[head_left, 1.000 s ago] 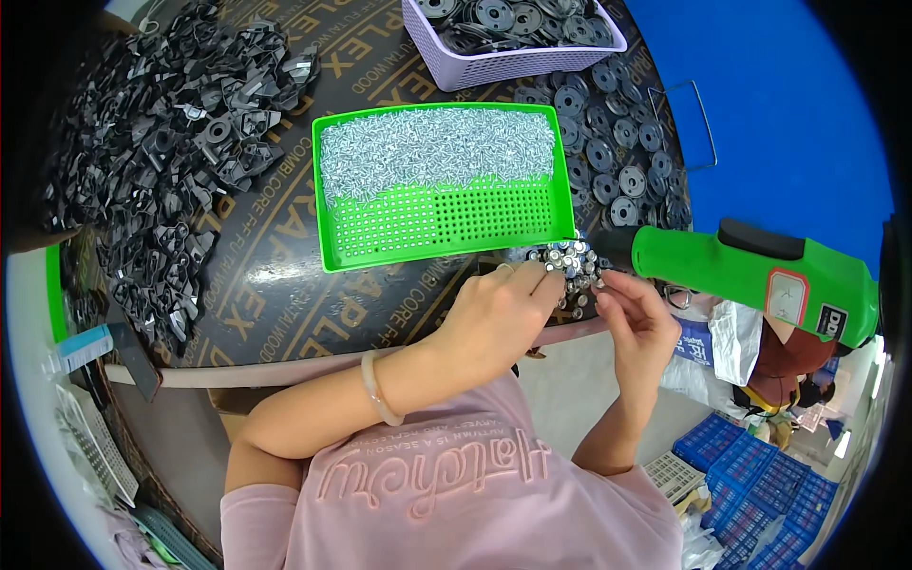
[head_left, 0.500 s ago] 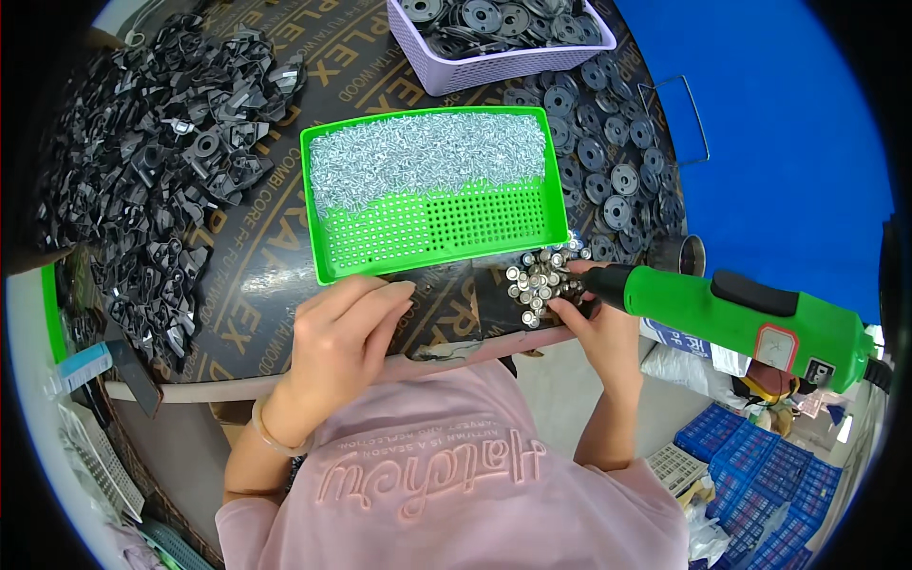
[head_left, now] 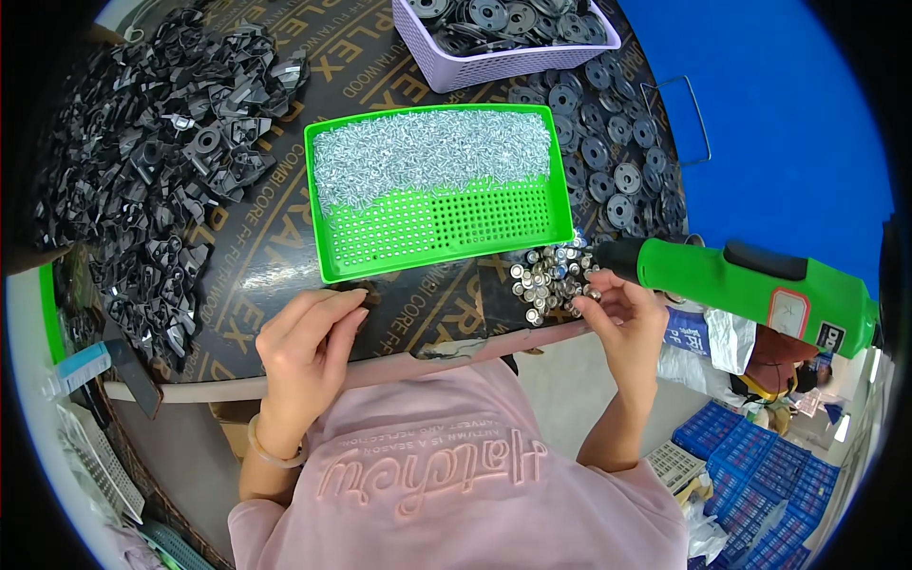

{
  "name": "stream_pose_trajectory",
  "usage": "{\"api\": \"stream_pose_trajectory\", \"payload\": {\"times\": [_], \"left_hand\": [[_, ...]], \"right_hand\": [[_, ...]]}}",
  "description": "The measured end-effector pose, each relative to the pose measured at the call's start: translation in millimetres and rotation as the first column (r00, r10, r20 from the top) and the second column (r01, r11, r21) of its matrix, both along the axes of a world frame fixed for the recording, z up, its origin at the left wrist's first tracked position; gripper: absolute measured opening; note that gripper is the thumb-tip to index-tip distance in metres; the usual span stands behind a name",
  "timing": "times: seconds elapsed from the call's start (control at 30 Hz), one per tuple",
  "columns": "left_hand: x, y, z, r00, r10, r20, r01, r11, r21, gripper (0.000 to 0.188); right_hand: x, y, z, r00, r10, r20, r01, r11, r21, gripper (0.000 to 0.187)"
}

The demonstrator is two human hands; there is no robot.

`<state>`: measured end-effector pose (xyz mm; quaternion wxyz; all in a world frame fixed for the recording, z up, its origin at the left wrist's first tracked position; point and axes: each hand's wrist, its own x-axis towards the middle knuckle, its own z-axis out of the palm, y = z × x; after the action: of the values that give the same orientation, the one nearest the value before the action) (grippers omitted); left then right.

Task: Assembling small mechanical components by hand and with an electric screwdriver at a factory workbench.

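Observation:
My right hand (head_left: 627, 318) is at the right edge of a pile of small round silvery metal parts (head_left: 541, 285). Its thumb and fingers pinch what looks like one of these parts. Just above that hand, a green power screwdriver (head_left: 750, 285) with a black nose lies across the view, and my fingers do not grip it. Near the front table edge, my left hand (head_left: 309, 347) has its fingers curled together; anything inside them is hidden. A green perforated tray (head_left: 380, 233) with many small silvery screws (head_left: 427, 152) stands between and beyond my hands.
Black plastic parts (head_left: 161, 161) are heaped on the left of the dark table. Black discs (head_left: 622, 180) spread on the right, below a lilac basket (head_left: 513, 68) full of more discs. A phone (head_left: 133, 378) sits by the left front edge; blue crates (head_left: 750, 465) stand lower right.
My right hand has drawn back rightward from the metal parts. The screwdriver has shifted slightly up and right. My left hand has moved left and a little down, away from the tray.

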<state>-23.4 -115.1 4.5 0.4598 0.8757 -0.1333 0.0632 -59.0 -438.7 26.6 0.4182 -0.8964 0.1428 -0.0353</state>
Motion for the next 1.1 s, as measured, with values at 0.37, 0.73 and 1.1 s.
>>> {"api": "stream_pose_trajectory", "payload": {"times": [0.37,0.73,1.1], "left_hand": [[2,22,5,0.984,0.167,0.056,-0.170,0.985,0.036,0.016],[-2,32,2,0.980,0.192,0.045,-0.194,0.979,0.069,0.016],[0,28,-3,0.980,0.181,0.080,-0.189,0.977,0.098,0.015]], "right_hand": [[6,1,11,0.997,0.065,0.046,-0.063,0.997,-0.043,0.025],[3,11,-18,0.989,0.144,-0.041,-0.150,0.949,-0.278,0.021],[2,6,-25,0.966,0.257,0.012,-0.226,0.868,-0.441,0.032]]}}
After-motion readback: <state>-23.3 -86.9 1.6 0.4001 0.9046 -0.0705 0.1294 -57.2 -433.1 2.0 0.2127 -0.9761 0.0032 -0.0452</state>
